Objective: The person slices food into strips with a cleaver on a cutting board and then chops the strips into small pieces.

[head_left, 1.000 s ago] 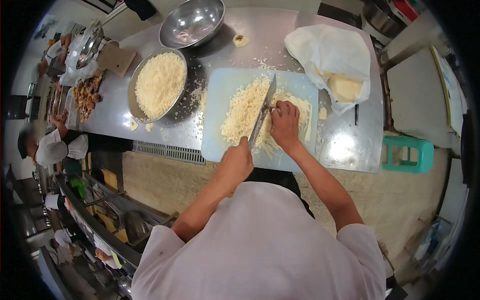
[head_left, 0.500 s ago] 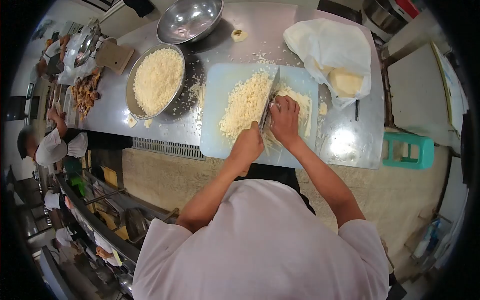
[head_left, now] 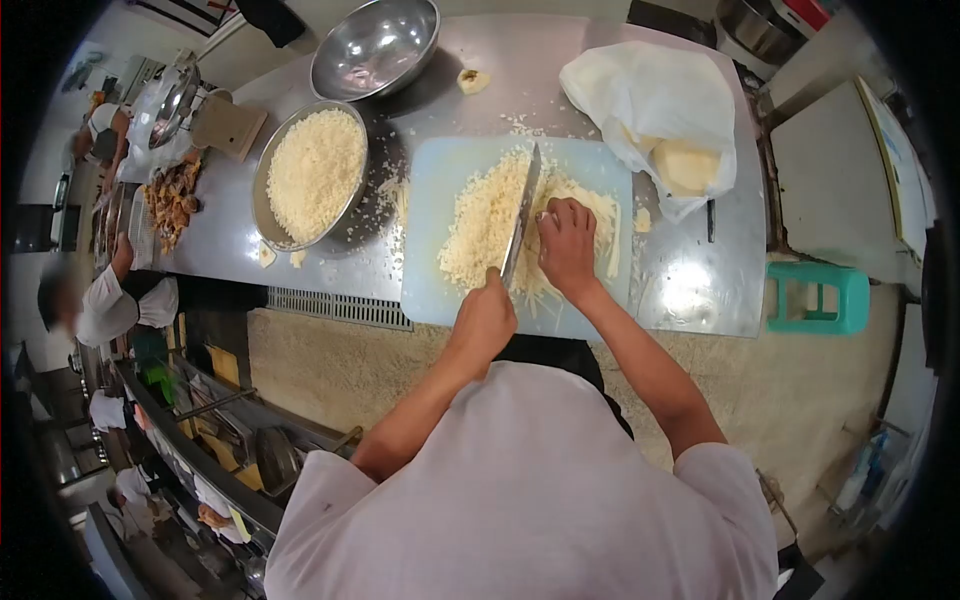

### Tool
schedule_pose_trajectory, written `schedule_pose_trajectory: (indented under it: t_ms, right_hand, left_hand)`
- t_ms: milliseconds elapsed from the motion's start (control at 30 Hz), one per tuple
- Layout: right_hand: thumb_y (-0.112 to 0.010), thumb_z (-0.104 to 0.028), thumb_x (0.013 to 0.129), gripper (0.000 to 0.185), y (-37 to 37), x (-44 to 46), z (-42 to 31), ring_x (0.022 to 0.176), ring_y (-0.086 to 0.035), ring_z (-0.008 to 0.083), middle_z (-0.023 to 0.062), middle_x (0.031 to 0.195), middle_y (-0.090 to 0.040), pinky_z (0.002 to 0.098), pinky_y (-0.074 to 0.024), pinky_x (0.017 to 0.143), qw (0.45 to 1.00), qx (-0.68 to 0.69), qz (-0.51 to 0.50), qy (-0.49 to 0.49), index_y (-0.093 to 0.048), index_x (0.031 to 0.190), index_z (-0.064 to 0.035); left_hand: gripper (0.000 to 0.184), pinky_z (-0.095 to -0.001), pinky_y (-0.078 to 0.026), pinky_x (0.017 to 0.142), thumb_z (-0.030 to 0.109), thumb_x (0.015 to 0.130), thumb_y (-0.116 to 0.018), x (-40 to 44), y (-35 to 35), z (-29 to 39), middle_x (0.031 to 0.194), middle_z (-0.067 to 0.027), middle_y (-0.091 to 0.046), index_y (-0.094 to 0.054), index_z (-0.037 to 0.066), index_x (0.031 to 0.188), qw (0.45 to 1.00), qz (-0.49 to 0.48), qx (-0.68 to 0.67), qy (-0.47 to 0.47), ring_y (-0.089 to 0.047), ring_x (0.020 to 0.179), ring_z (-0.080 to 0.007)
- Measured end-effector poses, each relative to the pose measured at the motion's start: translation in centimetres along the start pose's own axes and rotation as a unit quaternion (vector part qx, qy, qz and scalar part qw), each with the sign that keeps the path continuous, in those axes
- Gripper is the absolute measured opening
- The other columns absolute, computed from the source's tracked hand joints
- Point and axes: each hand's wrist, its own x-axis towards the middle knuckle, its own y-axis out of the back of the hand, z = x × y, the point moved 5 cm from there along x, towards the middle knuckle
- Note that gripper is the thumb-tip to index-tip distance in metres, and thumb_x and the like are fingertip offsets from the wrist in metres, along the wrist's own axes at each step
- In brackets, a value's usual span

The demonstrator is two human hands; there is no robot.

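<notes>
My left hand [head_left: 483, 322] is wrapped round the handle of a large knife [head_left: 523, 215], whose blade points away from me over the cutting board [head_left: 425, 215]. Left of the blade lies a heap of finely chopped pale food [head_left: 480, 225]. My right hand [head_left: 568, 245] rests with curled fingers on pale strips [head_left: 603, 212] just right of the blade; what its fingertips press is hidden. A metal bowl [head_left: 258, 200] full of chopped pale pieces [head_left: 315, 175] stands left of the board.
Behind the full bowl is another metal bowl [head_left: 375, 50]. A white plastic bag [head_left: 655, 90] with a pale block [head_left: 685, 168] lies at the back right. Scraps dot the metal table [head_left: 700, 290]. A green stool [head_left: 818, 298] stands right; co-workers are at far left.
The knife has swung away from my right hand since half a second ago, and my left hand has moved slightly left and nearer to me. My right hand has stayed almost in place.
</notes>
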Motion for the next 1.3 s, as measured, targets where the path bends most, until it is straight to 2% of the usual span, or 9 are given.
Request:
schedule_pose_trajectory:
  t_ms: [233,367,467,667,767,867,933,1167,1300]
  right_hand:
    - [-0.06,-0.005,0.079,0.02,2.6,1.1,1.5,0.111,-0.048,0.0346,0.0144,0.116,-0.054,0.0467,-0.0375,0.091,0.993,0.107,0.025,-0.046,-0.061,0.098,-0.0033]
    - [-0.059,-0.011,0.084,0.017,2.9,2.9,4.2,0.105,-0.052,0.0358,0.0152,0.113,-0.058,0.0461,-0.0404,0.089,0.993,0.03,0.081,-0.08,-0.063,0.1,-0.0038]
    - [-0.052,-0.019,0.091,0.024,-0.9,1.9,7.8,0.095,-0.058,0.036,0.0155,0.102,-0.064,0.0434,-0.0451,0.085,0.988,0.074,-0.085,-0.108,-0.067,0.101,-0.003]
    - [-0.055,-0.011,0.089,0.017,1.6,1.1,5.7,0.097,-0.056,0.0367,0.0182,0.108,-0.06,0.0424,-0.0454,0.084,0.967,0.203,-0.014,-0.155,-0.063,0.098,-0.0003]
    - [-0.058,-0.007,0.085,0.013,3.4,1.3,3.4,0.094,-0.055,0.0375,0.0183,0.105,-0.058,0.043,-0.0453,0.082,0.981,0.134,0.063,-0.121,-0.059,0.096,0.0]
    - [-0.06,-0.003,0.08,0.016,1.9,0.8,2.6,0.095,-0.053,0.0363,0.0159,0.102,-0.056,0.0447,-0.0425,0.084,0.985,0.087,0.091,-0.12,-0.058,0.096,-0.0018]
    - [-0.06,-0.003,0.079,0.016,1.1,0.7,1.7,0.096,-0.051,0.0352,0.0149,0.102,-0.055,0.0455,-0.0404,0.086,0.988,0.034,0.079,-0.126,-0.058,0.095,-0.0025]
    - [-0.058,-0.004,0.076,0.017,0.4,0.9,1.9,0.102,-0.048,0.0328,0.0125,0.105,-0.053,0.0462,-0.035,0.091,0.991,-0.042,0.039,-0.122,-0.057,0.094,-0.0038]
    - [-0.059,-0.005,0.076,0.02,0.2,0.8,2.0,0.102,-0.047,0.0325,0.0128,0.106,-0.053,0.0465,-0.0349,0.092,0.992,-0.048,0.031,-0.116,-0.057,0.096,-0.0039]
  left_hand:
    - [0.012,-0.054,-0.049,0.065,-0.001,0.082,-0.051,-0.1,3.0,1.6,0.071,-0.0325,-0.06,-0.048,-0.009,0.09,1.0,-0.002,0.009,0.008,-0.061,0.071,-0.0487]
    - [0.016,-0.0526,-0.047,0.065,0.006,0.088,-0.052,2.0,0.9,-1.4,0.071,-0.0315,-0.059,-0.048,-0.007,0.097,0.999,0.008,0.033,-0.01,-0.061,0.074,-0.0482]
    - [0.017,-0.0531,-0.047,0.064,0.003,0.086,-0.051,1.6,3.7,1.1,0.069,-0.0329,-0.059,-0.047,-0.009,0.097,0.999,0.001,0.023,-0.026,-0.061,0.071,-0.0488]
    - [0.015,-0.0527,-0.048,0.061,0.0,0.084,-0.05,2.1,0.8,-2.1,0.066,-0.0331,-0.058,-0.048,-0.01,0.094,0.998,0.009,0.035,-0.059,-0.061,0.067,-0.048]
    - [0.016,-0.0523,-0.047,0.065,0.005,0.088,-0.051,1.0,5.0,1.7,0.072,-0.0313,-0.06,-0.05,-0.01,0.093,0.998,-0.064,0.013,0.002,-0.061,0.073,-0.0483]
    - [0.013,-0.0524,-0.048,0.064,0.002,0.085,-0.049,2.2,3.1,1.4,0.07,-0.0315,-0.059,-0.052,-0.008,0.092,0.998,-0.013,0.041,-0.055,-0.061,0.07,-0.0481]
    - [0.014,-0.0532,-0.049,0.066,0.0,0.082,-0.049,4.7,1.0,1.5,0.071,-0.0323,-0.06,-0.053,-0.008,0.092,0.989,0.003,0.053,-0.138,-0.062,0.07,-0.0483]
    - [0.014,-0.0546,-0.049,0.069,-0.001,0.081,-0.048,1.9,3.8,2.7,0.077,-0.0354,-0.06,-0.053,-0.009,0.092,0.991,-0.088,0.092,-0.048,-0.062,0.076,-0.0493]
    - [0.016,-0.0544,-0.049,0.07,0.0,0.081,-0.048,4.9,1.2,1.7,0.078,-0.0352,-0.061,-0.053,-0.009,0.094,0.986,-0.069,0.098,-0.115,-0.063,0.077,-0.0487]
